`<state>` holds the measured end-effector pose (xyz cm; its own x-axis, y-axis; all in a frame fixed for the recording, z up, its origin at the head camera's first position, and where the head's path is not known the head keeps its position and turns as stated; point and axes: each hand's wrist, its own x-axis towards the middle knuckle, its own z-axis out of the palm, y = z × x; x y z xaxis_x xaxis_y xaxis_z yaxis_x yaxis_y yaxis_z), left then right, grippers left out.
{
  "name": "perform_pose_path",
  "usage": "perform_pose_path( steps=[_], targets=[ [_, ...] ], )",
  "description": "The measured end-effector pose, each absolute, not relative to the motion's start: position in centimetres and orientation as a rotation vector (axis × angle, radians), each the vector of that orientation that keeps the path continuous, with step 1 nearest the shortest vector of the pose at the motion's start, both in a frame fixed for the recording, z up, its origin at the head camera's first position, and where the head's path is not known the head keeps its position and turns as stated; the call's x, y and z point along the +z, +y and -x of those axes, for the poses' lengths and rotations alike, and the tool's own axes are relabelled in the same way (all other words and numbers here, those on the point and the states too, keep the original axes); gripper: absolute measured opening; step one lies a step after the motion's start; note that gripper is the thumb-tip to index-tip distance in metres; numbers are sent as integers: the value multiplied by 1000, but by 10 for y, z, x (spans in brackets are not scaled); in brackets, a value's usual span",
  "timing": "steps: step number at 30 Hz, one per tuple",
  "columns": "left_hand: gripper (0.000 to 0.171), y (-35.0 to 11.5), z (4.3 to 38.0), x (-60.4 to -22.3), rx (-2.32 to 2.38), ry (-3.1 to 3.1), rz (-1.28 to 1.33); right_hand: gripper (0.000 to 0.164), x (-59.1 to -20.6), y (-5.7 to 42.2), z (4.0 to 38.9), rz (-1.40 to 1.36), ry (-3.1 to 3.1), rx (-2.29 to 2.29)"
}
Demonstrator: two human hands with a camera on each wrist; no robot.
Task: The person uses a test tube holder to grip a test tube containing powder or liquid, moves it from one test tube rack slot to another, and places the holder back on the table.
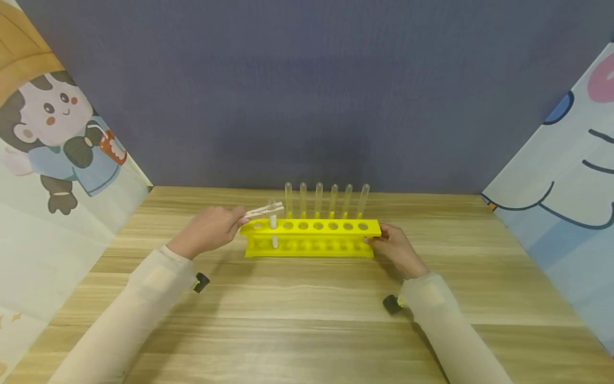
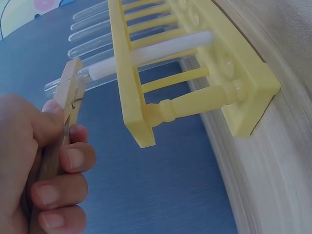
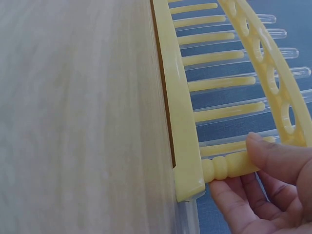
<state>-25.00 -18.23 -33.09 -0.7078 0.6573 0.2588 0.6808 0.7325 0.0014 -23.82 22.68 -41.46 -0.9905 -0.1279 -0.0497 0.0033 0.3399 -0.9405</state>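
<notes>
My left hand (image 1: 212, 228) holds a wooden test tube clamp (image 2: 68, 95) by its handle, thumb on one side and curled fingers on the other. The clamp's tip overlaps the upper part of a test tube with a white lower length (image 1: 274, 222), which stands in a hole near the left end of the yellow test tube rack (image 1: 310, 228). On the rack's right end, my right hand (image 1: 394, 246) grips the turned end post (image 3: 234, 164) between thumb and fingers. Both hands are at the rack's height, one on each side.
Several clear test tubes (image 1: 318, 197) stand upside down on pegs along the rack's back. The rack rests on a wood-grain table (image 1: 307, 314), with a dark blue-grey panel (image 1: 307, 96) behind it. Cartoon-printed panels (image 1: 72, 133) flank the table.
</notes>
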Motion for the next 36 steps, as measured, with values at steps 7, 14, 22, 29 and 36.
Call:
perform_pose_path(
  steps=[7,14,22,29,36],
  targets=[
    [20,-183,248,-327,-137,-2665,1042,41,-416,226,238,116,2450,-1762],
    [22,-184,249,-324,-140,-2665,1029,42,-417,227,238,140,2458,-1758],
    [22,-181,250,-317,-132,-2651,1036,42,-414,227,238,141,2470,-1750],
    [21,-181,248,-313,-134,-2633,1039,42,-413,226,238,129,2479,-1752],
    [20,-181,247,-309,-142,-2606,1032,42,-413,226,238,131,2463,-1768]
  ],
)
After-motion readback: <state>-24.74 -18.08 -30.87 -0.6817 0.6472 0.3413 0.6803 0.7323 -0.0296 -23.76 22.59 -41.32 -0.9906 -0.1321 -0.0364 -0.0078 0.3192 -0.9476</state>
